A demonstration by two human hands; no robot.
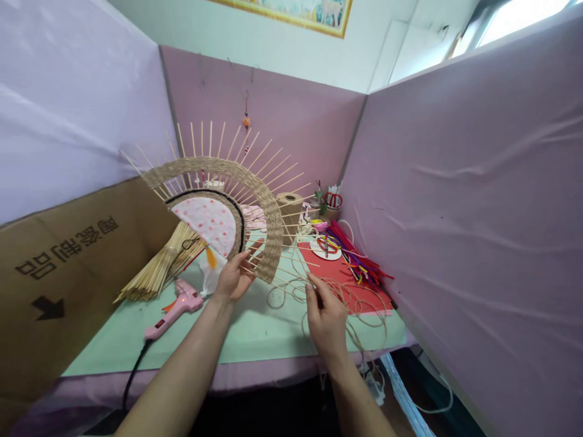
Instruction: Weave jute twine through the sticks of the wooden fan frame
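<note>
A: Nearest first. Hands?

B: Right hand (325, 315): thumb and forefinger pinched shut on a strand of jute twine (291, 296), which trails in loose loops over the green mat (255, 334). Left hand (234, 276): fingers closed on the lower end of the woven fan frame (269, 226), gripping among its spokes.

A: Frame position?

B: Held upright above the mat, between the hands and the back wall. Bamboo spokes radiate past the woven band; a pink dotted fabric half-disc (209, 221) fills the centre.

A: Around it?

B: Left of the left hand, a pink glue gun (175, 309) lies on the mat; behind it, a bundle of bamboo sticks (157, 272). Right of the right hand, a red sheet (350, 285) with pipe cleaners (362, 262) on it.

A: Farther back?

B: A twine spool (290, 207) just behind the frame; a cup with red-handled scissors (334, 201) near the corner.
</note>
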